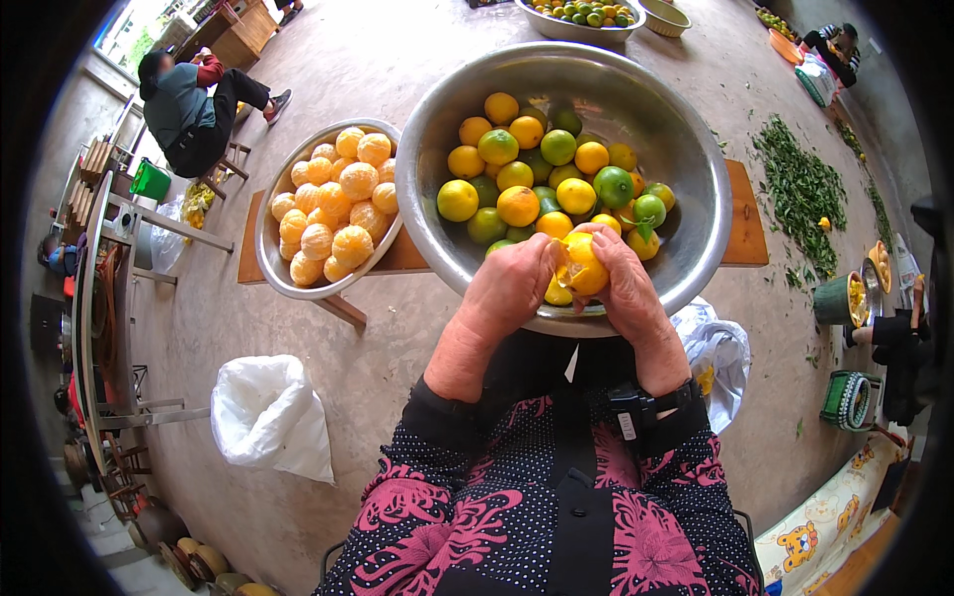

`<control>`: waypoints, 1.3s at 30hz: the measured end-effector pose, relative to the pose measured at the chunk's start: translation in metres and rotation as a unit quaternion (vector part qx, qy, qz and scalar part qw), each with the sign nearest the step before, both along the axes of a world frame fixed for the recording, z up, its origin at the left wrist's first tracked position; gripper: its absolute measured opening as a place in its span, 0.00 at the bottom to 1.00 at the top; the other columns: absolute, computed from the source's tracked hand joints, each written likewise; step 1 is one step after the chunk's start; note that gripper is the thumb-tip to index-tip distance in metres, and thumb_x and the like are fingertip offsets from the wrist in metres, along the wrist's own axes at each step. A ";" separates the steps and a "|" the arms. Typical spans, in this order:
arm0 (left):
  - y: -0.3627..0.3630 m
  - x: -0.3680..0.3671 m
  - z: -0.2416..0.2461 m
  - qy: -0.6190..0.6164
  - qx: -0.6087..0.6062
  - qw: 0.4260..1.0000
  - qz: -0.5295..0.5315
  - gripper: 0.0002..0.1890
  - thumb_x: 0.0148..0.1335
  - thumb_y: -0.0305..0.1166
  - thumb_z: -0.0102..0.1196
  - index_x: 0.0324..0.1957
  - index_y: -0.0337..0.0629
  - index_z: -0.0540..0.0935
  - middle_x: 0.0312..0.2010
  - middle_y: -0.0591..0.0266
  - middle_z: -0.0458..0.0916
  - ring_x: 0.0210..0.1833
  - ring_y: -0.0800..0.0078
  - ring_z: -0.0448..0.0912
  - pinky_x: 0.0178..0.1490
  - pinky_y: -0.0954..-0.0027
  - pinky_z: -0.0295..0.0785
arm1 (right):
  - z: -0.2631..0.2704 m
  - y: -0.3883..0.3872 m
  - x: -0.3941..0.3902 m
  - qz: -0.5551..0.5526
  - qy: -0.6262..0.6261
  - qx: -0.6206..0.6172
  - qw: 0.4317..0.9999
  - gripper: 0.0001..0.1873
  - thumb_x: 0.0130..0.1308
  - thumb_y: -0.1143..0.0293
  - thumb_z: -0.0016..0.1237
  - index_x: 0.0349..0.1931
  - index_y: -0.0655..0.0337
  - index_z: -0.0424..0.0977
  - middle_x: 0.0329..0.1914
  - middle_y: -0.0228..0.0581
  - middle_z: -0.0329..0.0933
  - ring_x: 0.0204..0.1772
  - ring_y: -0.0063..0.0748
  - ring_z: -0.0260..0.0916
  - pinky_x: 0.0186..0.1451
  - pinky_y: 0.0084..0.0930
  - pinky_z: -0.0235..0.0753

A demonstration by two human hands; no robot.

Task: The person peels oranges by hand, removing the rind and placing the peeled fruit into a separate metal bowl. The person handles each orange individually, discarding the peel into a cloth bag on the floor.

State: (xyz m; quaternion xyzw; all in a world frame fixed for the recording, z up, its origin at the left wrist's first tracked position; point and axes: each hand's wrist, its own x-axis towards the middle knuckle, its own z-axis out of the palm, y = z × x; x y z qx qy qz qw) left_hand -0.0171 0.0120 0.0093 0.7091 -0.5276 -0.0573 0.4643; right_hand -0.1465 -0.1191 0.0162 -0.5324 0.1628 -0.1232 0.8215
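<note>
My right hand point(624, 277) grips a partly peeled yellow mandarin point(585, 267) above the near rim of a large metal basin point(682, 141). The fingers of my left hand point(516, 279) pinch the peel on its left side, where some pale inner skin shows. Whole green, yellow and orange mandarins point(514, 206) lie heaped in this basin, one with a small leaf. To its left stands a smaller metal bowl point(268, 257) filled with peeled mandarins point(359, 181). Both vessels rest on a wooden bench point(745, 216).
A white sack point(272, 417) stands on the floor at left; a white plastic bag point(719, 350) with peel is at right. Leaves point(801, 186) litter the floor. A seated person point(182, 112) is at upper left, others at right. Another basin of fruit point(551, 26) stands beyond.
</note>
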 end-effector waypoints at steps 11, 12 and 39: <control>-0.002 -0.005 0.013 0.141 -0.040 0.986 0.085 0.15 0.67 0.41 0.59 0.40 0.36 0.79 0.24 0.57 0.78 0.28 0.66 0.79 0.35 0.67 0.74 | -0.005 0.001 0.005 -0.061 -0.021 0.056 0.996 0.20 0.78 0.58 0.33 0.63 0.58 0.60 0.54 0.42 0.72 0.51 0.32 0.77 0.45 0.31 0.83; -0.003 -0.008 0.013 0.087 -0.021 0.992 0.084 0.15 0.66 0.40 0.60 0.40 0.37 0.79 0.25 0.56 0.79 0.30 0.64 0.80 0.35 0.66 0.75 | -0.005 0.001 0.005 -0.061 -0.025 0.057 0.996 0.20 0.78 0.58 0.33 0.63 0.58 0.60 0.55 0.42 0.72 0.52 0.32 0.77 0.46 0.31 0.83; -0.009 -0.004 -0.005 0.016 0.023 0.999 0.046 0.07 0.69 0.29 0.52 0.36 0.36 0.74 0.28 0.44 0.78 0.35 0.44 0.78 0.37 0.53 0.73 | -0.007 0.001 0.004 -0.033 -0.010 -0.017 0.999 0.18 0.80 0.54 0.37 0.59 0.55 0.63 0.50 0.36 0.70 0.50 0.24 0.72 0.47 0.22 0.77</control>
